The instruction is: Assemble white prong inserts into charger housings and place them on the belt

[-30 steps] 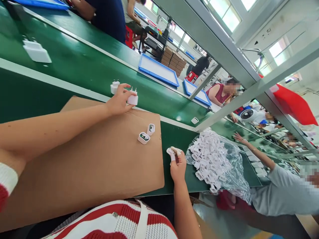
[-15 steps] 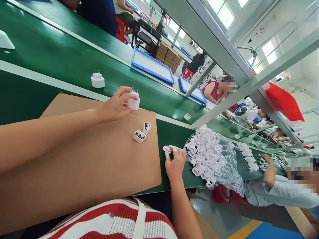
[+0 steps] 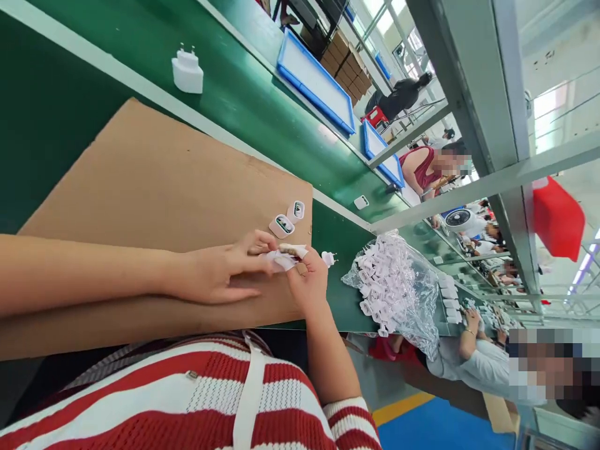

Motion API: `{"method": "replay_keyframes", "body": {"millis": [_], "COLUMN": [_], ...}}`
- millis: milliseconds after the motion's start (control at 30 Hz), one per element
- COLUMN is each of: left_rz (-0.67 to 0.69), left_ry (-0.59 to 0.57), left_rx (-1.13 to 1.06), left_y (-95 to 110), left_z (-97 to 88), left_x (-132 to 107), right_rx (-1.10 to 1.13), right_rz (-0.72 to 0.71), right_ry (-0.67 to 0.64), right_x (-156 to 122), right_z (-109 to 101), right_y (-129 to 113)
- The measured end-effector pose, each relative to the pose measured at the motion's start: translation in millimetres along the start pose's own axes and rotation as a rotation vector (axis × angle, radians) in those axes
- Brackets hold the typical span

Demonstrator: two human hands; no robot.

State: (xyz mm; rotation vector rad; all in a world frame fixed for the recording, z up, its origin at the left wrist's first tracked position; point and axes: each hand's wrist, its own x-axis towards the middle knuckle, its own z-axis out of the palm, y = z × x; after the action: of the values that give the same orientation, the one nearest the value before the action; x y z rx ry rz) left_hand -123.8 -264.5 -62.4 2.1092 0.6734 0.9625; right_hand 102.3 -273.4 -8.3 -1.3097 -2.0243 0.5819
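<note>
My left hand point(image 3: 220, 272) and my right hand point(image 3: 304, 281) meet over the near right corner of a brown cardboard sheet point(image 3: 154, 187). Both pinch a small white plug part point(image 3: 281, 257) between their fingertips. A second small white pronged piece point(image 3: 329, 257) sticks out past my right fingers. Two open white charger shells point(image 3: 287, 220) lie on the cardboard just beyond my hands. A finished white charger point(image 3: 187, 70) stands on the green belt at the far left.
A clear plastic bag of several white plug parts point(image 3: 398, 287) lies right of the cardboard. Blue-edged trays point(image 3: 314, 81) sit on the green conveyor point(image 3: 244, 100). Metal frame posts point(image 3: 469, 75) rise on the right. Other people work further down the line.
My left hand set a charger on the belt, then came back from the far edge of the cardboard to join my right hand. The camera tipped down and left.
</note>
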Motion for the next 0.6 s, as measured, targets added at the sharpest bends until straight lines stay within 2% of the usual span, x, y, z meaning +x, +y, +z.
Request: {"method": "replay_keyframes", "body": {"millis": [100,167,267,400,600], "left_rz": [-0.170,-0.238,-0.234,-0.185,-0.184], "left_ry": [0.113,0.061,-0.002,0.080,0.098], "left_rx": [-0.081,-0.127,-0.124,-0.043,-0.061], "left_y": [0.5,-2.6,-8.0,-10.2,-9.8], "left_z": [-3.7,-3.7,-1.8,-1.1,-0.1], "left_x": [5.5,9.8,13.7,14.2,12.3], "right_rx": [-0.151,-0.213,-0.222,-0.298,-0.586], "right_rz": [-0.038,-0.072,-0.121,-0.145,-0.229], "right_ry": [-0.016,-0.051,-0.120,-0.096,-0.113], "right_x": [-7.8,-11.1,-11.9,-10.6,-8.3], "right_z": [2.9,3.2,-1.5,-11.3,-9.8], "right_y": [1.8,-1.7,-9.7,-18.9,-30.1]}}
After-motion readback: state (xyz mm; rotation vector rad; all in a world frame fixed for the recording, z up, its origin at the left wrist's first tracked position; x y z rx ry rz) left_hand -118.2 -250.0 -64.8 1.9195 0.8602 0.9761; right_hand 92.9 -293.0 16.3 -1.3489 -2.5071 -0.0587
